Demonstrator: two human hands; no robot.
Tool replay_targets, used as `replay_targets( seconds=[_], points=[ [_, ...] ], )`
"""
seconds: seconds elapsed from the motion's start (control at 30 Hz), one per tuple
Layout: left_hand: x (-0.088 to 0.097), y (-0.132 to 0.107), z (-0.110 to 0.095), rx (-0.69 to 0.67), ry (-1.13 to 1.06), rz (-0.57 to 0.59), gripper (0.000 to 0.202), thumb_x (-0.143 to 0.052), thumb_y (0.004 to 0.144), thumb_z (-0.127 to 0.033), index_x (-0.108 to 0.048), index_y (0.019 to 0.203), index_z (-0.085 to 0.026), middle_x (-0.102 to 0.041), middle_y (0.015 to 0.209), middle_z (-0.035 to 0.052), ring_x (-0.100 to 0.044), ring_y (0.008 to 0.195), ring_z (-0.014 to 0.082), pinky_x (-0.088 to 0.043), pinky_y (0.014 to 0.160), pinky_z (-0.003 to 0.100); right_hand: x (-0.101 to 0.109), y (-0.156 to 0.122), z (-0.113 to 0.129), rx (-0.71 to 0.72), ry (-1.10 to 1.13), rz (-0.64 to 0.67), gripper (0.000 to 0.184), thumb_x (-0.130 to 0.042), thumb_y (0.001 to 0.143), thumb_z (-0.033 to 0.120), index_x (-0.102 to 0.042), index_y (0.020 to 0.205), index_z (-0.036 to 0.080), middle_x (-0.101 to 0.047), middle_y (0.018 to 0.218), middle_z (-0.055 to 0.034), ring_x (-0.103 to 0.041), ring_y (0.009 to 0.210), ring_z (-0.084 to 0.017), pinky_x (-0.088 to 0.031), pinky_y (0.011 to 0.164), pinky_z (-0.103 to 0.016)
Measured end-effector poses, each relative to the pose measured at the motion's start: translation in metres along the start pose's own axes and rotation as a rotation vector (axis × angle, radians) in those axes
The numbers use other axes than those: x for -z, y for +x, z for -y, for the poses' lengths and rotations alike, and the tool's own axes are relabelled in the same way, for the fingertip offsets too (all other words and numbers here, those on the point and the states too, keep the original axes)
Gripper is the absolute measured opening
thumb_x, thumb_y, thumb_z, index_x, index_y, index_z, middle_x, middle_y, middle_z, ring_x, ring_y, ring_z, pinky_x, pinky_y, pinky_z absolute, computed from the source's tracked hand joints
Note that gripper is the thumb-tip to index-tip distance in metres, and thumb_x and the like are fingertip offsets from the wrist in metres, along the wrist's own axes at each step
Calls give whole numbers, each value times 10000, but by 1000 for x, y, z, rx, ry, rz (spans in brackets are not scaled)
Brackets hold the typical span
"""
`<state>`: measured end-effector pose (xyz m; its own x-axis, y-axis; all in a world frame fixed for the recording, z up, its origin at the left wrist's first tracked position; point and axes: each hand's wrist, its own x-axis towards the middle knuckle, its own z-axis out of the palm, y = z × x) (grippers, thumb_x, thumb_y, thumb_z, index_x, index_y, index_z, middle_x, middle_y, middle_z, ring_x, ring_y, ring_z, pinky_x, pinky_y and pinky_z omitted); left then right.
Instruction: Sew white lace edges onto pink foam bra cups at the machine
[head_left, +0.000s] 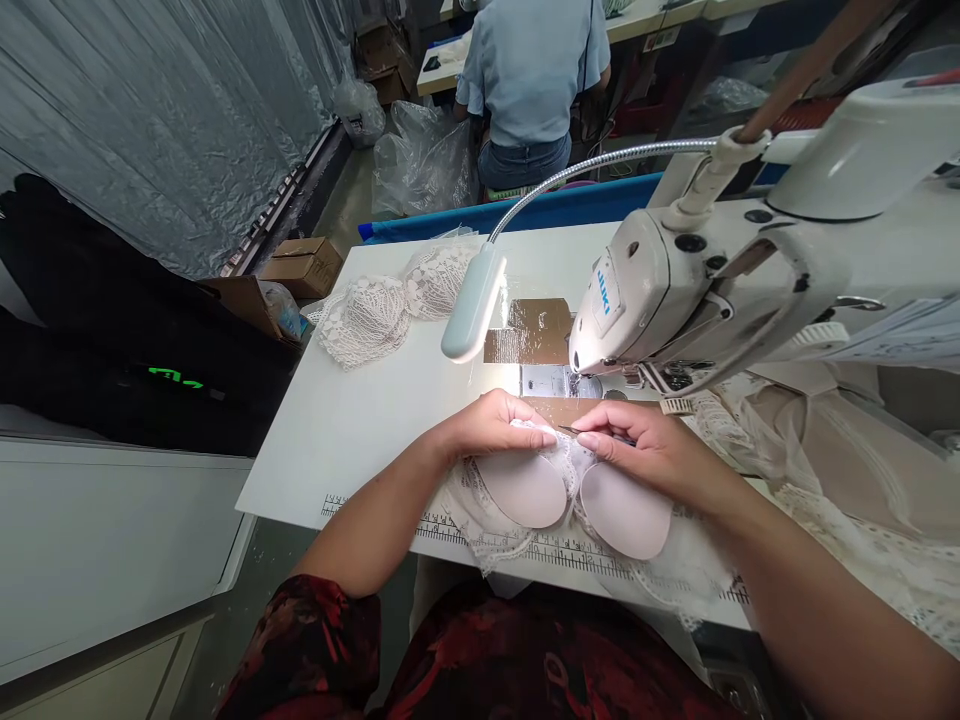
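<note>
A white lace bra (525, 488) with two smooth pale cups lies over the front edge of the sewing table. My left hand (504, 425) is closed on its upper lace edge near the centre, thumb on top. At the other side of the centre, my right hand (637, 445) is closed around a small dark pointed metal tool (568, 429), its tip by the lace. Most of that tool is hidden by the fingers, so I cannot tell if it is snips or tweezers. Just beyond both hands stands the sewing machine (637, 290), its needle area above the metal plate (545, 380).
Another lace bra (367, 315) lies at the table's far left. A lamp (474, 305) on a bent metal neck hangs over the table (360, 430). Lace pieces (840, 460) are heaped at the right. A seated person (536, 80) works beyond the blue cloth edge.
</note>
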<state>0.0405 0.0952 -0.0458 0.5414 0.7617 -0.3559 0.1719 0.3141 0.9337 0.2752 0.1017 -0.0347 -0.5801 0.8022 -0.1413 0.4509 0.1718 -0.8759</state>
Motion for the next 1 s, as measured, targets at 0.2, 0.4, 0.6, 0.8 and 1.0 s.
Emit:
replay_targets(
  seconds=[0.2,0.4,0.6,0.8,1.0],
  points=[
    [-3,2,0,-20,88,-14,321,-736,719,-414,-740,857,-125,-696,807,57,-608,762,155,-465,682,246,-11,4,-3,-49,159,-71,376,-627,776,484,-626,1049,226,-683,1002,-66,-642,904,-220,-506,797,-360],
    [10,-7,-8,-39,268,167,283,-705,736,-372,-685,857,-117,-634,775,22,-555,698,125,-417,615,225,-16,7,6,-52,52,41,284,-558,833,426,-672,973,207,-685,976,-55,-629,894,-223,-494,774,-354],
    [38,-27,-19,-5,397,60,169,-677,727,-278,-620,769,-124,-499,670,-27,-448,606,87,-343,554,210,-6,5,4,-47,24,290,304,-510,861,458,-647,794,195,-630,751,-16,-564,710,-177,-429,638,-301],
    [18,-18,-17,-134,272,-33,242,-651,776,-370,-621,810,-133,-516,701,-22,-447,630,82,-342,584,205,-22,11,5,-1,102,-1,310,-541,844,490,-640,931,210,-634,885,-25,-553,788,-180,-423,686,-294],
    [2,-3,-3,-199,171,-49,306,-726,726,-366,-637,886,-120,-577,812,17,-489,710,101,-366,621,207,-26,10,4,20,107,-81,274,-557,840,459,-638,794,202,-612,763,-6,-532,723,-163,-407,631,-280]
  ],
)
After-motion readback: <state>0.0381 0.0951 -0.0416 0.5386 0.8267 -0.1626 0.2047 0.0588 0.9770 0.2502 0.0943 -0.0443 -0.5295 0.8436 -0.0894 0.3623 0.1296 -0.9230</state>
